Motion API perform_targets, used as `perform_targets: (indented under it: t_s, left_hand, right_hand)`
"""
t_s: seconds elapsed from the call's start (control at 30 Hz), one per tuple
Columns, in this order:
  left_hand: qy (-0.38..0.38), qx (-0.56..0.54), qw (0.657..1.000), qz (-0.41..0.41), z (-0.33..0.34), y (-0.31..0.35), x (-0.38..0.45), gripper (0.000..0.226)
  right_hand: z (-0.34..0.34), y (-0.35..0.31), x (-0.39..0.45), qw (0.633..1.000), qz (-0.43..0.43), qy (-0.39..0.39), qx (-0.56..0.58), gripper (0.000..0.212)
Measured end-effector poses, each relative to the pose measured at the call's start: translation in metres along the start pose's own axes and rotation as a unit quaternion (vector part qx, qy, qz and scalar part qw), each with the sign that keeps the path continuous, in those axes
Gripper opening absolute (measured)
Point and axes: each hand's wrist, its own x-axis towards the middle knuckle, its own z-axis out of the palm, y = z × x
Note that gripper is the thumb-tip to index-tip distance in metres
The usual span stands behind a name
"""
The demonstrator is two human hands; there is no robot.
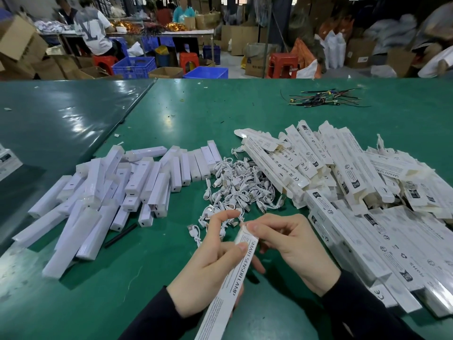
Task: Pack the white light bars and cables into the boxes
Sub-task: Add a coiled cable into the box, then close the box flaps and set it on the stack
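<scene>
My left hand (210, 263) grips a long white box (232, 278) printed "SMART SENSOR LAMP", thumb across its front. My right hand (289, 244) pinches the flap at the box's far end. The box slants from bottom centre up toward the cables. A heap of white light bars (103, 192) lies to the left on the green table (171, 114). Coiled white cables (237, 185) lie piled in the middle, just beyond my fingers. Many white boxes (355, 187) are stacked at the right, several with open flaps.
A bundle of dark and coloured wires (323, 96) lies at the far right of the table. A black stick (121, 235) lies by the light bars. Beyond the table are blue crates (134, 66), red stools, cardboard boxes and seated people.
</scene>
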Motion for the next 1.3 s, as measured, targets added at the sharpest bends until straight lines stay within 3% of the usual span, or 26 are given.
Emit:
perform_targets:
  t_s: [0.67, 0.8, 0.9, 1.13, 1.3]
  left_hand:
    - [-0.016, -0.014, 1.000, -0.008, 0.001, 0.001, -0.001, 0.041]
    - [0.001, 0.006, 1.000, -0.006, 0.003, 0.000, -0.001, 0.045]
    - [0.010, 0.017, 1.000, -0.010, 0.004, -0.001, -0.001, 0.046]
    - [0.028, 0.054, 0.998, 0.000, 0.005, -0.002, 0.000, 0.047]
    - [0.041, 0.037, 0.998, 0.014, 0.004, 0.000, 0.000, 0.035]
  right_hand:
    - [-0.002, -0.001, 0.000, 1.000, 0.029, -0.003, 0.003, 0.027]
    - [0.000, 0.000, -0.001, 0.999, 0.041, 0.020, -0.002, 0.022]
    - [0.003, 0.002, -0.001, 0.998, 0.044, 0.041, -0.010, 0.007]
    - [0.013, 0.006, -0.006, 0.997, 0.010, 0.072, 0.024, 0.011]
    - [0.017, 0.011, -0.009, 0.994, -0.050, 0.092, -0.007, 0.010]
